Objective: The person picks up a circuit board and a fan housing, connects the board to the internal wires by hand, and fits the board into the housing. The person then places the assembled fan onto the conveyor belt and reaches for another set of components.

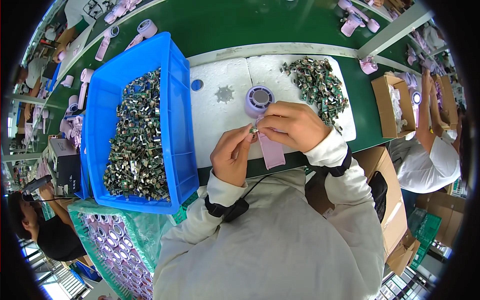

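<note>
On a white foam board (pixel 220 120) in front of me lies a lilac handheld device with a round, grey-centred head (pixel 260 97) and a flat pink handle (pixel 272 152) pointing toward me. My left hand (pixel 232 152) pinches a small green circuit board (pixel 253 130) between thumb and fingers, just left of the handle. Over the upper part of the handle, my right hand (pixel 292 125) is closed, its fingertips meeting close to the circuit board. Whatever those right fingers grip is hidden. Dark bands circle both my wrists.
A blue bin (pixel 177 125) full of small circuit boards stands at the left. More circuit boards (pixel 322 87) are heaped on the foam's far right. A cardboard box (pixel 394 107) sits at the right. Below the bin is a green-lined crate (pixel 107 212) of lilac round parts. Other people work at both sides.
</note>
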Available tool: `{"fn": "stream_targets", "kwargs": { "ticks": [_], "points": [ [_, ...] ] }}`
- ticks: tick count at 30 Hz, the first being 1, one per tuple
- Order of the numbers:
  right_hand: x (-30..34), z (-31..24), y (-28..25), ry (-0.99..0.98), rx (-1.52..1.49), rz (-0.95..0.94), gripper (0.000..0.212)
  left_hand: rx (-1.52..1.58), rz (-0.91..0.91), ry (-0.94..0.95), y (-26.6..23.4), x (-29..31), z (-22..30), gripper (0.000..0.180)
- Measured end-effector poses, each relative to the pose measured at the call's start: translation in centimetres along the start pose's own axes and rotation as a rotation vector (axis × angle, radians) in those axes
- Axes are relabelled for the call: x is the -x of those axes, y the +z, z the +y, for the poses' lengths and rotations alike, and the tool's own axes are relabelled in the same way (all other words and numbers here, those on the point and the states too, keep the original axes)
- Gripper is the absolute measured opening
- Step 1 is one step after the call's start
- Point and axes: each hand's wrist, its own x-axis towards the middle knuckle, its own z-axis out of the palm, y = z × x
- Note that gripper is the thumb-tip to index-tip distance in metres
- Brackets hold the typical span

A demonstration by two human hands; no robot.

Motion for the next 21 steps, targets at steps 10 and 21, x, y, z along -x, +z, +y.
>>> {"fn": "stream_targets", "kwargs": {
  "ticks": [10,21],
  "points": [
    [1.6,-3.0,4.1,0.342,-0.130,0.309,0.015,-0.187,0.014,-0.021,0.0,0.3,0.7,0.030],
    [1.5,-4.0,5.7,0.477,-0.175,0.413,0.013,-0.507,0.082,0.269,0.9,0.3,1.0,0.034]
  ]
}}
